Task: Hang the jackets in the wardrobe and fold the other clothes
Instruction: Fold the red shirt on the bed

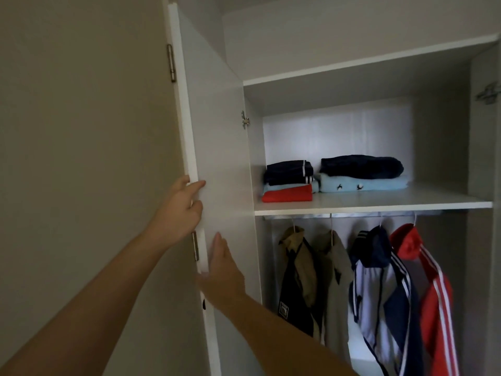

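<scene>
Beige wall, white wardrobe (pixel 352 28) standing open, both my hands on its left door (pixel 222 147).
My left hand (pixel 180 210) grips the door's edge, fingers curled round it; my right hand (pixel 225 270) lies flat on its inner face, fingers straight, holding nothing. Four jackets (pixel 379 294) hang from the rail (pixel 352 215); folded clothes (pixel 360 166) sit at the left end of the shelf (pixel 406 204).

White wardrobe door (pixel 222 147), red white-striped jacket (pixel 433 302), navy folded clothes (pixel 360 165), beige wall (pixel 81 131)
</scene>
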Demonstrator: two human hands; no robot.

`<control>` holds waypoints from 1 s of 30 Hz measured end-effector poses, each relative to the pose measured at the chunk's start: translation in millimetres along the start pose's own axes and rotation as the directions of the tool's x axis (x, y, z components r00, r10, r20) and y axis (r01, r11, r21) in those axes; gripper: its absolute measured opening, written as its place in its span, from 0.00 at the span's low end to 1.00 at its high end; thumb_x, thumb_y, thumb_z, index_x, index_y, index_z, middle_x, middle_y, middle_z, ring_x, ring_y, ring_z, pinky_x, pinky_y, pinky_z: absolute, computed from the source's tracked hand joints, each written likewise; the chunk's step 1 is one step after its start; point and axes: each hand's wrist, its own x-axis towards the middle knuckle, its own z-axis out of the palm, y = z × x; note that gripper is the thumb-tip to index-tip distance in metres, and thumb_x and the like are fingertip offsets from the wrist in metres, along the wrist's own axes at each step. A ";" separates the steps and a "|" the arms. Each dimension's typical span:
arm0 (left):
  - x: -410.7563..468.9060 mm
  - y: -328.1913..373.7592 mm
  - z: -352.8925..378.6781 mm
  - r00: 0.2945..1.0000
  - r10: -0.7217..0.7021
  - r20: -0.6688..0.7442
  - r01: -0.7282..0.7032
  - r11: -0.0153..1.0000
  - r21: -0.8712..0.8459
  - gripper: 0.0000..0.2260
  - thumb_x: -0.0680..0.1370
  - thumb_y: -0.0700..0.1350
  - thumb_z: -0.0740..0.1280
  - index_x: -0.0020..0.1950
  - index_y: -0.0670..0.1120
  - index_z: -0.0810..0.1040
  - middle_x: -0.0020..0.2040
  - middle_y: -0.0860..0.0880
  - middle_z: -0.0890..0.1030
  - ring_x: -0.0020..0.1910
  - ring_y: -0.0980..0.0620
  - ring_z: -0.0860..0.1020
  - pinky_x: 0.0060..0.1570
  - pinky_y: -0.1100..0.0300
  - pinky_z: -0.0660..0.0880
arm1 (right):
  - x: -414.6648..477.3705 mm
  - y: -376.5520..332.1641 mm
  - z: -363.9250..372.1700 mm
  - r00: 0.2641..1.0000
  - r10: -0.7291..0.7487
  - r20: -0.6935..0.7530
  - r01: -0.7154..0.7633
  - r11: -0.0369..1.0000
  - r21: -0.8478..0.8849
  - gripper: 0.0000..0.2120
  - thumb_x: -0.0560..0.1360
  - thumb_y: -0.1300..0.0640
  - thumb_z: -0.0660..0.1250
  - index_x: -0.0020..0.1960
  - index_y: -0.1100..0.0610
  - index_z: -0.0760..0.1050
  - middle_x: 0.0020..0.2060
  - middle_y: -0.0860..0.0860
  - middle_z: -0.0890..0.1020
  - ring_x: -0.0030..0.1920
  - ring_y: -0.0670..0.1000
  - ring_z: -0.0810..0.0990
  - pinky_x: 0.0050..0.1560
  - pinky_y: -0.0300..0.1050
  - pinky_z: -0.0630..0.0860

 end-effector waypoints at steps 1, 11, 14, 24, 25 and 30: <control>0.5 1.4 1.2 0.999 0.033 0.007 -0.033 0.999 0.012 0.20 0.79 0.36 0.59 0.72 0.43 0.68 0.74 0.44 0.60 0.68 0.43 0.67 0.70 0.58 0.61 | -0.6 0.4 -1.2 0.998 0.004 -0.068 -0.004 1.000 0.007 0.46 0.73 0.43 0.68 0.78 0.46 0.39 0.77 0.49 0.55 0.72 0.54 0.65 0.69 0.56 0.67; 13.3 106.6 91.5 0.897 0.413 0.158 -0.406 0.911 -0.076 0.22 0.82 0.38 0.57 0.75 0.43 0.61 0.78 0.40 0.51 0.76 0.45 0.56 0.71 0.63 0.52 | -42.9 92.6 -150.3 0.992 0.030 -0.119 -0.029 1.000 0.011 0.24 0.76 0.60 0.65 0.70 0.51 0.66 0.55 0.48 0.80 0.50 0.44 0.78 0.53 0.40 0.78; 25.0 160.9 146.5 0.848 0.485 0.215 -0.472 0.875 -0.110 0.23 0.81 0.42 0.59 0.76 0.46 0.60 0.79 0.43 0.46 0.77 0.47 0.52 0.72 0.59 0.53 | -75.1 135.6 -228.9 0.966 0.080 -0.244 -0.109 0.988 -0.109 0.22 0.76 0.58 0.67 0.69 0.53 0.69 0.57 0.49 0.81 0.54 0.45 0.79 0.58 0.42 0.76; 16.0 486.4 319.0 0.442 0.897 0.001 -0.855 0.421 -0.304 0.22 0.78 0.40 0.60 0.72 0.46 0.67 0.77 0.45 0.59 0.76 0.47 0.54 0.74 0.51 0.55 | -263.1 246.9 -537.6 0.333 -0.117 -0.936 -0.481 0.833 -0.275 0.16 0.72 0.67 0.64 0.59 0.58 0.71 0.54 0.49 0.70 0.54 0.51 0.73 0.56 0.47 0.72; 15.0 517.1 328.4 0.405 0.914 -0.016 -0.878 0.384 -0.286 0.22 0.78 0.40 0.59 0.73 0.48 0.66 0.77 0.46 0.57 0.77 0.48 0.52 0.75 0.51 0.53 | -275.8 257.4 -555.7 0.340 -0.054 -0.939 -0.506 0.831 -0.231 0.18 0.73 0.67 0.63 0.63 0.58 0.69 0.56 0.49 0.70 0.56 0.49 0.72 0.55 0.47 0.72; 8.6 622.7 360.8 0.210 0.975 0.078 -0.977 0.206 0.053 0.21 0.79 0.40 0.57 0.71 0.52 0.68 0.78 0.48 0.56 0.78 0.48 0.43 0.71 0.37 0.38 | -302.6 303.9 -592.7 0.604 0.259 -0.754 -0.490 0.867 -0.094 0.13 0.78 0.70 0.54 0.57 0.63 0.74 0.50 0.53 0.81 0.50 0.56 0.79 0.49 0.41 0.75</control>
